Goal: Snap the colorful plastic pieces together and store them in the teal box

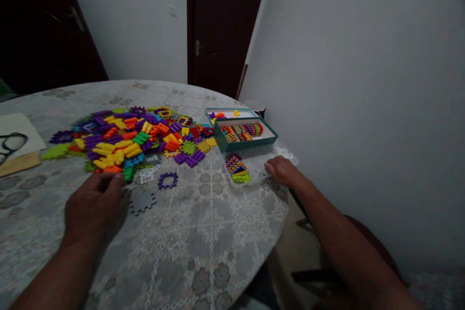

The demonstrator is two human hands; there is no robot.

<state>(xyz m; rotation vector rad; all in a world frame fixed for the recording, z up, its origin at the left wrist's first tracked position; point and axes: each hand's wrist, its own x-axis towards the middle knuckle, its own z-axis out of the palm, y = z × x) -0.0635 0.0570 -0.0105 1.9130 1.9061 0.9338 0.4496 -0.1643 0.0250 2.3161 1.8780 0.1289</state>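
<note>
My left hand (95, 202) is at the near edge of a heap of colourful plastic building blocks (123, 140). Its fingers are curled together beside an orange block (112, 169) and a green block (128, 174); what lies between the fingertips is hidden. My right hand (284, 171) is over the right end of a clear plastic tray (238, 187), fingers closed, their contents too small to make out. At the tray's left end stand multicoloured rows of blocks (236, 167) and lime green ones (241, 177). White lattice pieces (285, 153) lie just beyond my right hand.
A teal box (247, 144) holds neat rows of multicoloured blocks, with its lid or second box (232, 112) behind. A purple square frame (167, 180) and a grey toothed plate (143, 202) lie on the patterned tablecloth (192, 232). Glasses (13, 141) are at far left; a wall rises right.
</note>
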